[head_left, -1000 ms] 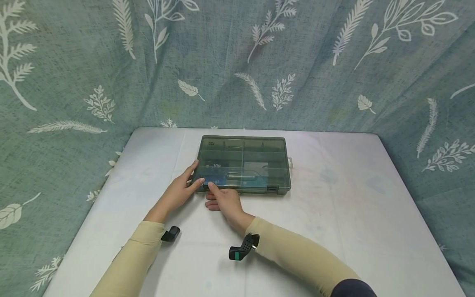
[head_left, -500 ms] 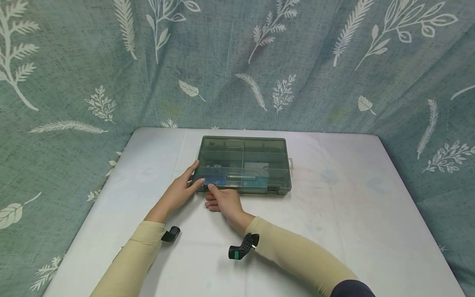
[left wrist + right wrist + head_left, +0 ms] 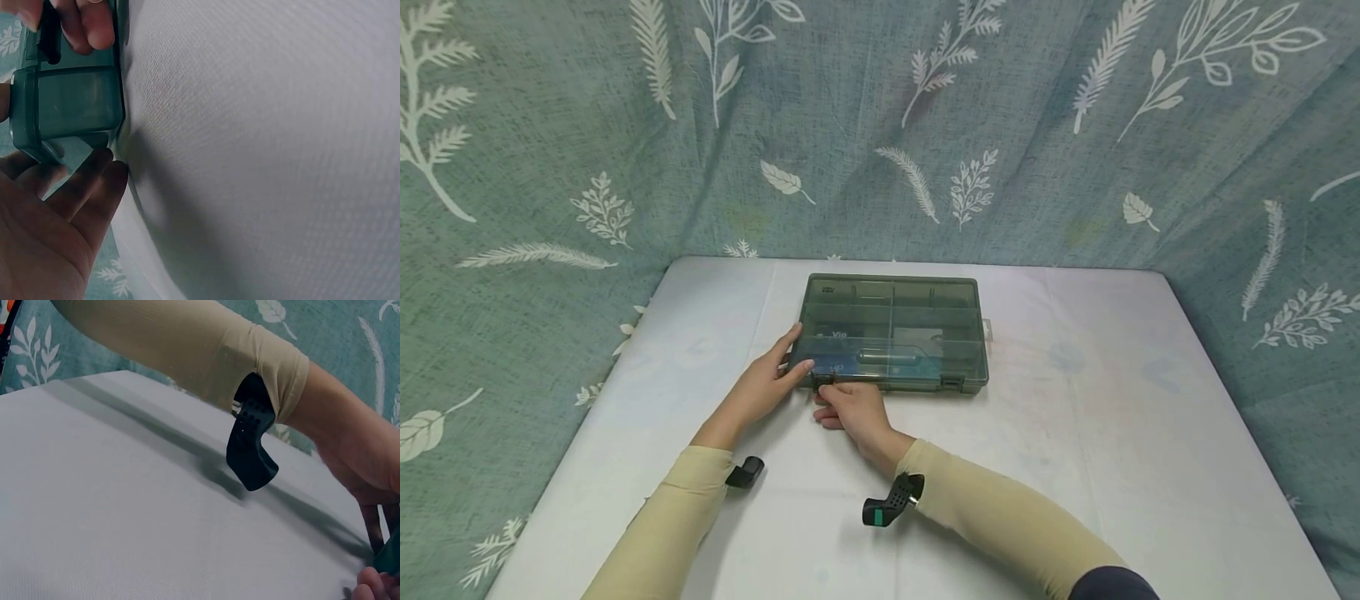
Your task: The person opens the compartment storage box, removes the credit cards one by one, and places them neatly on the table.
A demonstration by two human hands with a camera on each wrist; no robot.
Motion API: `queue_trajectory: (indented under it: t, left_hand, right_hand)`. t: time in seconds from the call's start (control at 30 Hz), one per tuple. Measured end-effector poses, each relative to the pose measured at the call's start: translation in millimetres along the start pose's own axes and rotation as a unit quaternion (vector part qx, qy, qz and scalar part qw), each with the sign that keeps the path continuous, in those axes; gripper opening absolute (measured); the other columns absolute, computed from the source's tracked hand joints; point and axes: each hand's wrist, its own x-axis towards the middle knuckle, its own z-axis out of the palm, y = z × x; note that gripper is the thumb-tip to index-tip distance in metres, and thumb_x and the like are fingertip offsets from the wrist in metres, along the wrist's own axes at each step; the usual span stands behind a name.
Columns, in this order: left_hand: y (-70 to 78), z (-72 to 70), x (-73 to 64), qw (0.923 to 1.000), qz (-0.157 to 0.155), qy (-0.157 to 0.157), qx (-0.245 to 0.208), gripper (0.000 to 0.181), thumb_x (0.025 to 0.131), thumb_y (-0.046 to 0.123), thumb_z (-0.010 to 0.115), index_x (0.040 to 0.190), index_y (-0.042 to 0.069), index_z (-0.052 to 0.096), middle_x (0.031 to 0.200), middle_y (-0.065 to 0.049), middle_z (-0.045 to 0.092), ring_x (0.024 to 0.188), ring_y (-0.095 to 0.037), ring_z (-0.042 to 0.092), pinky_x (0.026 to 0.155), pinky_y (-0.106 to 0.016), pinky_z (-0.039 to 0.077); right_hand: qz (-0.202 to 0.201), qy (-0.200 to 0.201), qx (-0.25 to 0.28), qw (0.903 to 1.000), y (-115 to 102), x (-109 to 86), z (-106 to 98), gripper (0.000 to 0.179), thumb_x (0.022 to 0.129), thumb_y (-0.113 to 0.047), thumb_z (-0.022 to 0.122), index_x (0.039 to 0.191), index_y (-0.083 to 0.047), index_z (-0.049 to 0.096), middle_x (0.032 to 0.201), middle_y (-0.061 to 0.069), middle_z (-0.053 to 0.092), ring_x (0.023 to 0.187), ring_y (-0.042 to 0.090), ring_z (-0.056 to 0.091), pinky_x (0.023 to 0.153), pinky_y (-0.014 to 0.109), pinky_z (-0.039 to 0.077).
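Observation:
A dark green see-through compartment box [image 3: 936,321] lies flat on the white table, its lid down. My left hand [image 3: 760,387] holds its left end, thumb on the lid's front corner and fingers along the side wall. In the left wrist view those fingers [image 3: 94,194] lie against the box's end. My right hand [image 3: 861,412] is at the front left, its thumb and curled fingers at the dark latch [image 3: 50,37]. A second latch [image 3: 952,383] sits at the front right. Through the lid show blue cards [image 3: 835,357] and a pale card.
The white table [image 3: 1097,433] extends around the box. Green leaf-patterned cloth [image 3: 850,108] hangs behind and at both sides. A clear hanging tab [image 3: 988,329] juts from the box's right end. Black wrist cameras [image 3: 891,500] sit by both sleeves.
My right thumb has moved down from the lid's front edge to the latch on the front wall. The left hand and the box stay in place.

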Motion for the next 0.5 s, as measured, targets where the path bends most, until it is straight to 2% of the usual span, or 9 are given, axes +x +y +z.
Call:
queue_trajectory:
  t: [0.2,0.5]
  left_hand:
    - [0.4,-0.1,-0.2,1.0000,-0.001,0.001,0.000,0.077,0.105,0.046,0.054,0.166,0.025,0.012,0.168,-0.014,0.021,0.140,-0.046,0.043,0.112,-0.061,0.042]
    - [-1.3,-0.2,0.1,1.0000,-0.001,0.000,-0.006,0.078,0.104,0.049,0.054,0.166,0.026,0.011,0.168,-0.014,0.020,0.139,-0.047,0.043,0.112,-0.061,0.042]
  right_hand:
    - [0.005,-0.008,0.005,0.9999,-0.3,-1.1,-1.8,0.029,0.102,-0.013,0.063,0.122,0.006,0.070,0.110,0.015,0.075,0.086,0.020,0.076,0.076,0.028,0.065]
    - [0.001,-0.023,0.003,0.9997,-0.8,-0.6,-4.0,0.035,0.103,-0.014,0.063,0.129,0.009,0.064,0.116,0.020,0.073,0.095,0.031,0.075,0.081,0.036,0.065]
